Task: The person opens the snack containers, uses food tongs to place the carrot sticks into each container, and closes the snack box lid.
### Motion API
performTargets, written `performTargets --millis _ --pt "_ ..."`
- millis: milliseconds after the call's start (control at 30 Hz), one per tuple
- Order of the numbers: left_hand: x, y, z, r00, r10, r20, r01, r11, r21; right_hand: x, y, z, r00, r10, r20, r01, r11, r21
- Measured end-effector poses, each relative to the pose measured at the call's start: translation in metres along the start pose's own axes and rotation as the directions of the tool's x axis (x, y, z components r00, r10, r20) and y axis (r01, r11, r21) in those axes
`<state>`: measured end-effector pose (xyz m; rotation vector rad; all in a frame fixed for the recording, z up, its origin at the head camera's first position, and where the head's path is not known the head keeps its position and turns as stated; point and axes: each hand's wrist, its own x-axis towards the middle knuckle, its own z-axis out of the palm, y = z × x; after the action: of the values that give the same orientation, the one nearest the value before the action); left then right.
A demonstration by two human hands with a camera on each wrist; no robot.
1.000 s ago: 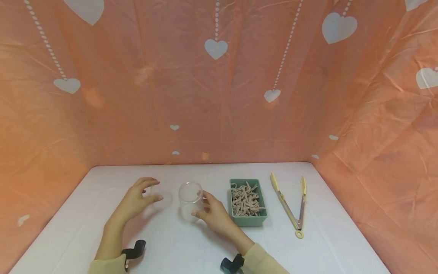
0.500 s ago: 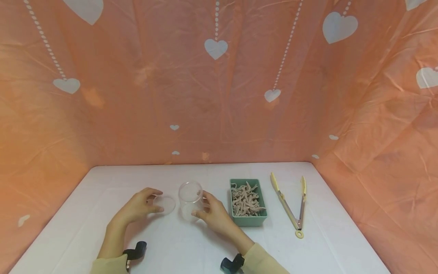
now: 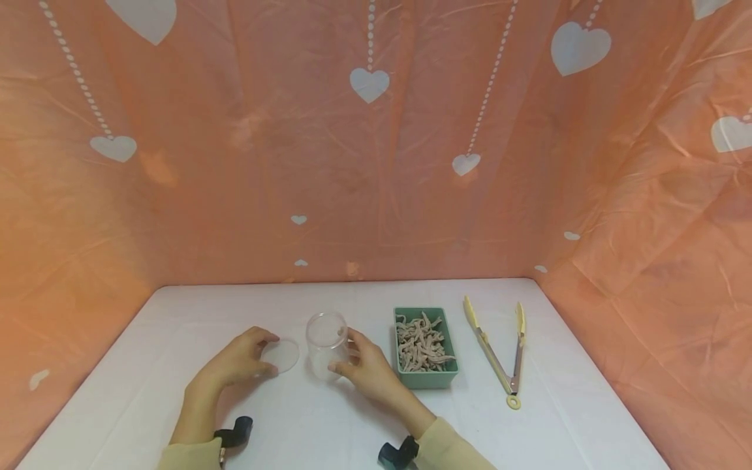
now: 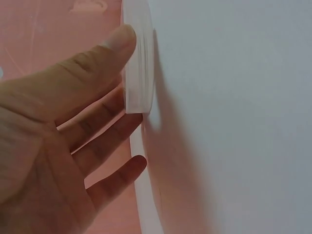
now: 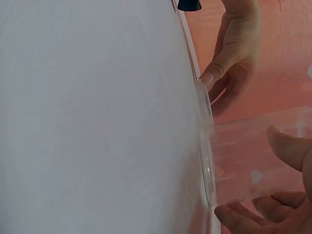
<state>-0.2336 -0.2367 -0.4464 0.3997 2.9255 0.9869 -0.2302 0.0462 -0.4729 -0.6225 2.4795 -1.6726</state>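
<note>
Left hand [image 3: 237,356] pinches the clear lid [image 3: 284,356] edgewise, right hand [image 3: 370,367] grips the jar [image 3: 324,356], probably so it won't wander.

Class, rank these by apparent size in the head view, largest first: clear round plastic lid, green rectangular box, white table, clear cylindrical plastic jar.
1. White table
2. Green box
3. Clear jar
4. Clear lid, its edge partly covered

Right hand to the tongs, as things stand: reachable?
Probably not straight away: the right hand holds the clear jar, and the green box stands between it and the tongs. Once freed, it could likely pass around the box's near side; nothing covers the tongs.
</note>
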Motion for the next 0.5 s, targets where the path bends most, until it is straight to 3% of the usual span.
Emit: performTargets --millis 133,333,500 --pt "-0.001 0.003 0.0 1.0 -0.013 0.011 0.013 1.0 0.013 0.0 -0.001 0.0 1.0 0.002 -0.005 -0.003 1.0 -0.008" --pt "-0.002 0.008 -0.002 0.999 0.041 0.004 -0.041 0.999 0.005 -0.001 -0.003 -0.002 1.0 0.009 -0.001 -0.009 1.0 -0.019" --pt "-0.001 0.023 -0.007 0.996 0.083 -0.025 -0.084 0.996 -0.042 0.0 -0.005 -0.003 1.0 0.007 0.001 -0.007 1.0 -0.023"
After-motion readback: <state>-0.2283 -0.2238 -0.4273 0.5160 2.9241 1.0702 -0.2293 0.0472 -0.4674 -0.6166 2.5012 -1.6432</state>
